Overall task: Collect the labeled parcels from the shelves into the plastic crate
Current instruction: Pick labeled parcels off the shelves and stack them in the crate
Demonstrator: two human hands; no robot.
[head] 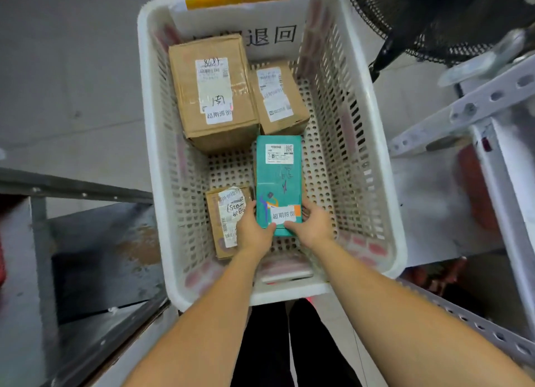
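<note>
A white perforated plastic crate point(362, 143) stands on the floor below me. Inside it lies a long teal parcel point(279, 181) with white labels. My left hand point(253, 230) and my right hand point(311, 223) both grip its near end, thumbs on top. A small brown box point(224, 239) sits just left of the teal parcel, touching my left hand. At the far end of the crate a large brown carton point(211, 94) lies beside a smaller brown box point(279, 100), both labeled.
A grey metal shelf point(95, 259) runs along the left. White slotted-angle shelving point(492, 97) stands to the right. A black fan grille point(434, 19) hangs over the crate's far right corner. My legs point(289, 343) are just behind the crate.
</note>
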